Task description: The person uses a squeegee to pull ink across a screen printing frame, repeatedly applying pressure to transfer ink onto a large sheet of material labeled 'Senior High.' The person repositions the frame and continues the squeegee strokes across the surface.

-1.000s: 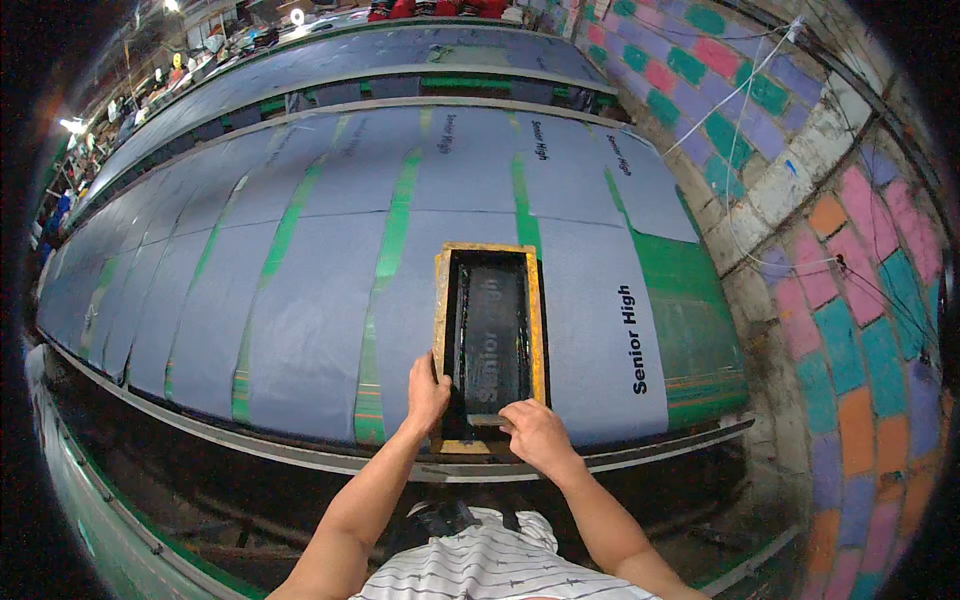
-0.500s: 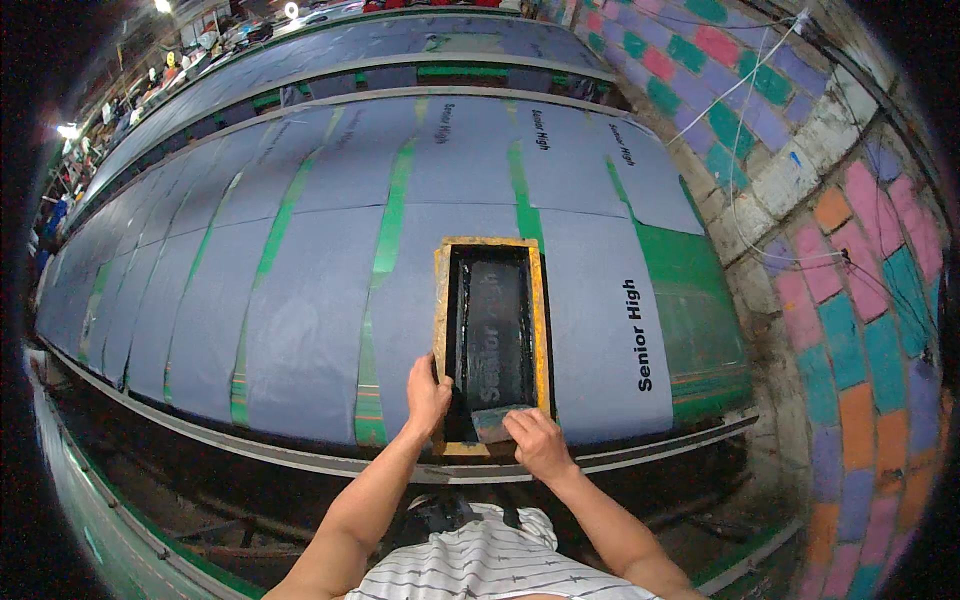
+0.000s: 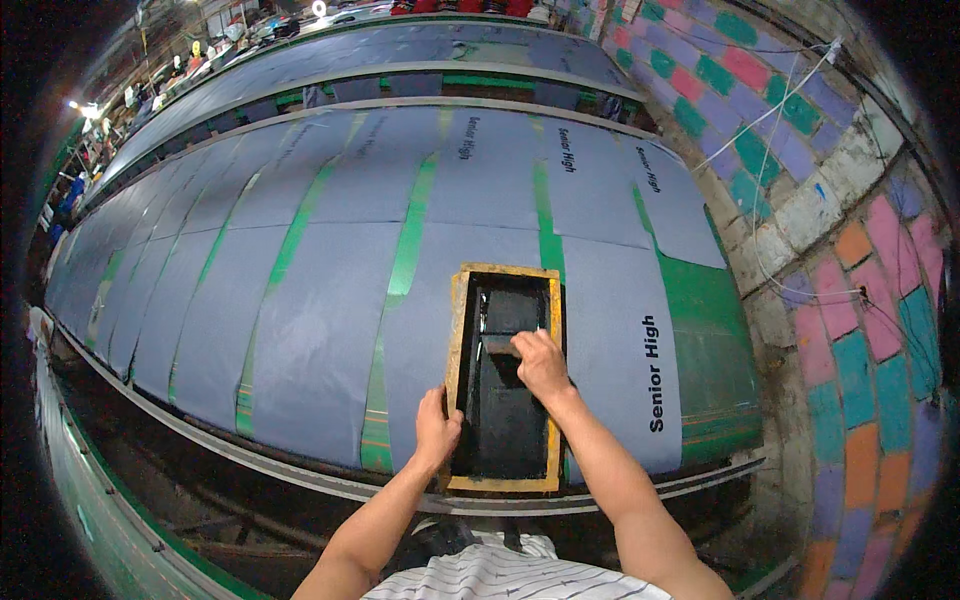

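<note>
My left hand (image 3: 437, 428) grips the left edge of a narrow screen frame (image 3: 505, 484) with a yellowish, worn rim and a dark, inked mesh. The frame lies on a blue-grey fabric panel (image 3: 420, 315). My right hand (image 3: 542, 365) holds a flat squeegee (image 3: 498, 345) crosswise inside the frame, over the upper middle of the mesh; the blade's lower part is partly in shadow. Just right of the frame, another blue-grey panel (image 3: 615, 380) bears black printed lettering.
Rows of panels cover the long green table (image 3: 715, 330), whose metal rail (image 3: 300, 467) runs along the near edge. A second long table (image 3: 390, 45) stands beyond. A painted block wall (image 3: 855, 380) with hanging white cables borders the right side; clutter and lights fill the far left.
My right hand and the squeegee have moved from the frame's near end up toward its far half. The lettering on the mesh is now hidden by dark ink. The view has shifted slightly.
</note>
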Demonstrator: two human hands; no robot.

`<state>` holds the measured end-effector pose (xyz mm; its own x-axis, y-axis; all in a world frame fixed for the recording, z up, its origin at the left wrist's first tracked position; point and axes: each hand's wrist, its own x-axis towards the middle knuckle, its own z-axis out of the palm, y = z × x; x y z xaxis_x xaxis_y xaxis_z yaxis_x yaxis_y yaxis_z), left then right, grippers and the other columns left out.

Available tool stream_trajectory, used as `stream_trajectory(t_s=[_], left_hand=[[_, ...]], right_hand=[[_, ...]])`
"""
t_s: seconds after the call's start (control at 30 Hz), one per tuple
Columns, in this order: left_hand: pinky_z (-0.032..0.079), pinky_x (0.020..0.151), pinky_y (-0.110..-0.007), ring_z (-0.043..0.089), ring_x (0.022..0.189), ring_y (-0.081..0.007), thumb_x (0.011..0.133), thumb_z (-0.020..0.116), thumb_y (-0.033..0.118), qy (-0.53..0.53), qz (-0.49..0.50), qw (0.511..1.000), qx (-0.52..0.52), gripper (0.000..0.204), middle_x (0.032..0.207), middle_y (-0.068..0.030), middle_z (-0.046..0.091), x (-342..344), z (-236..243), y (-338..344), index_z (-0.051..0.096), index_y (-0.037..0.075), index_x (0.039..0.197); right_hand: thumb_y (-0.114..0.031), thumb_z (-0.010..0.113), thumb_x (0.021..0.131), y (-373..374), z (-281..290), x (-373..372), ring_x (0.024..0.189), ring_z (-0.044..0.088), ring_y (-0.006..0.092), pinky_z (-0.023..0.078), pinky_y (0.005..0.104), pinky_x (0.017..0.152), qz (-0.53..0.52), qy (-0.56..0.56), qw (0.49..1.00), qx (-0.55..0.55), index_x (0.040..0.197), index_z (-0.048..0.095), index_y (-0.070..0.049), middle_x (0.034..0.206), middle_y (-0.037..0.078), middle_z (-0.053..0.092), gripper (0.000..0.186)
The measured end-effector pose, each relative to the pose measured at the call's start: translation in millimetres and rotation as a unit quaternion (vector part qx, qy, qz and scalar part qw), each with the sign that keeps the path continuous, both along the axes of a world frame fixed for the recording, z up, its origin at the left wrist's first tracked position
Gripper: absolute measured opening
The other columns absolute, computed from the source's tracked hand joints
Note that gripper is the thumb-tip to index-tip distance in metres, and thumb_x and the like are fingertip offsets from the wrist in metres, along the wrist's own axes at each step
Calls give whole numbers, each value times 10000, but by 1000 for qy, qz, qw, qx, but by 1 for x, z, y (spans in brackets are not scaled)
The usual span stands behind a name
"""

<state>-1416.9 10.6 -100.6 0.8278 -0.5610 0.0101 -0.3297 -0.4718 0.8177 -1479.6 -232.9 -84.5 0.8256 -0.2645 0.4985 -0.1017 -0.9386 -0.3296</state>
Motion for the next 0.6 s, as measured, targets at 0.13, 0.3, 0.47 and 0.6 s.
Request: stream_trajectory(t_s=[0.13, 0.3, 0.47, 0.6], left_hand=[[444, 975, -507, 550, 1098, -437, 789, 659, 40, -15, -2, 1000, -15, 536, 1113, -231, 592, 0, -2, 0, 543, -34, 1307], [446, 974, -502, 551, 1092, -435, 794, 641, 36, -5, 3, 1000, -12, 536, 1106, -234, 591, 0, -5, -2, 542, -35, 1317], [445, 984, -496, 553, 1104, -429, 794, 645, 32, -7, 12, 1000, -12, 545, 1128, -234, 591, 0, 0, -1, 541, -37, 1325], [444, 996, -488, 549, 1122, -424, 793, 662, 33, -13, 3, 1000, -9, 563, 1158, -231, 588, 0, -8, 1, 533, -38, 1336]], right_hand=[[47, 592, 751, -39, -4, 41, 934, 598, 340, 522, 436, 822, -2, -8, 1000, 23, 924, 657, -22, 947, 124, 675, 198], [12, 614, 794, -68, 0, 68, 958, 610, 348, 514, 446, 861, -21, 47, 998, 21, 959, 671, -18, 979, 129, 693, 177], [-7, 629, 810, -75, 25, 75, 1006, 634, 372, 519, 461, 889, 2, 62, 997, 43, 972, 677, 2, 1009, 170, 703, 169], [10, 628, 796, -90, 26, 89, 973, 645, 388, 516, 474, 890, -6, 52, 998, 29, 959, 693, -2, 974, 187, 709, 175]])
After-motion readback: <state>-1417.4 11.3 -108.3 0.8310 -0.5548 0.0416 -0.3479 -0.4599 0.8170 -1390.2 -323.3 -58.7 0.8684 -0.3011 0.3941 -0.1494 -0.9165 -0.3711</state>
